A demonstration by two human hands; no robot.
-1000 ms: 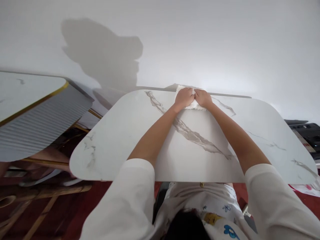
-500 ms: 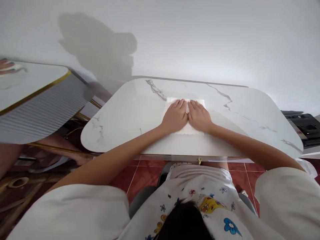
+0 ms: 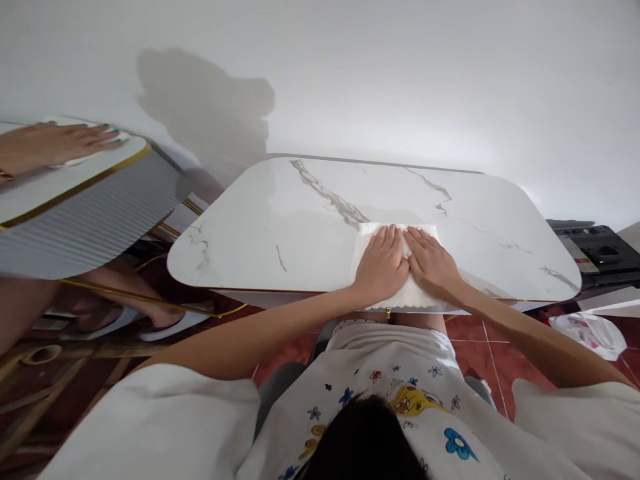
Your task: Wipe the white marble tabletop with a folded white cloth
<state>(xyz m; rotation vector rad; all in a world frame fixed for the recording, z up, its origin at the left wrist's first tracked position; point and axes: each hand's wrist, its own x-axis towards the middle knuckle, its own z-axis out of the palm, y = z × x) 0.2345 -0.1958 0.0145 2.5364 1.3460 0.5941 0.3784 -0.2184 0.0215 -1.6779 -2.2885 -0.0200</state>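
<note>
A thin white cloth [image 3: 370,230], with a wavy near edge, lies spread on a white marble-patterned tabletop [image 3: 235,220]. Pressed flat on its left half is my left hand [image 3: 384,265], fingers stretched forward. My right hand [image 3: 433,263] rests flat on the right half, its fingers also extended. The two hands touch or nearly touch at the thumbs. Both palms hide the middle of the cloth, which reaches the front edge of the tabletop.
At the left, another person's hand [image 3: 65,143] lies on a white cloth on a gold-trimmed table [image 3: 105,170]. A black appliance [image 3: 603,248] stands right of my table, above a plastic bag [image 3: 590,333]. A white wall [image 3: 400,80] rises behind.
Both my hands and the cloth have slid toward me and to the right, uncovering more of the grey vein. The other person's hand has moved right, further into view.
</note>
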